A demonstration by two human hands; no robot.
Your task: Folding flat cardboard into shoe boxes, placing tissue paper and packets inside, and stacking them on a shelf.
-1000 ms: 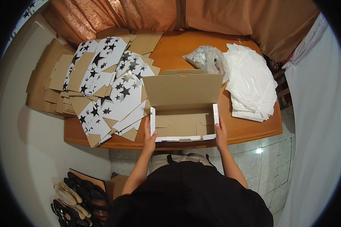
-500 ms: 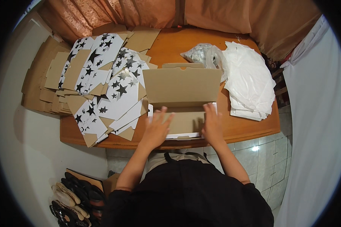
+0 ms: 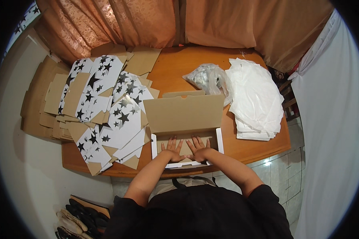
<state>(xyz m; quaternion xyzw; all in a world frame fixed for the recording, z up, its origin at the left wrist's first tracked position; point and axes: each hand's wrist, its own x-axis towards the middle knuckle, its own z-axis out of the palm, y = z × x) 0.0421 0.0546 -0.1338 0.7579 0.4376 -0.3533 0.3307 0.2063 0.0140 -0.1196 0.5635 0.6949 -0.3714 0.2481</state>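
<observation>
A cardboard box [image 3: 182, 115], brown inside with white edges, stands near the table's front edge. Its lid is raised and tilts toward the far side. Inside the box, my left hand [image 3: 173, 150] lies with its fingers spread over the bottom. My right hand [image 3: 197, 149] is beside it, fingers likewise stretched out and flat on the bottom. The thumbs come close together near the front wall. Neither hand holds anything.
Flat cardboard pieces with black stars on white [image 3: 123, 123] overlap at the left. Behind the box lies a clear plastic bag [image 3: 211, 79] with unclear contents. White paper sheets [image 3: 254, 99] are stacked at the right of the wooden table [image 3: 169, 67]. Shoes [image 3: 83, 217] lie low at left.
Both hands have moved from the box's side ends inward, onto its bottom, and now lie flat side by side. The whole scene sits lower in the picture.
</observation>
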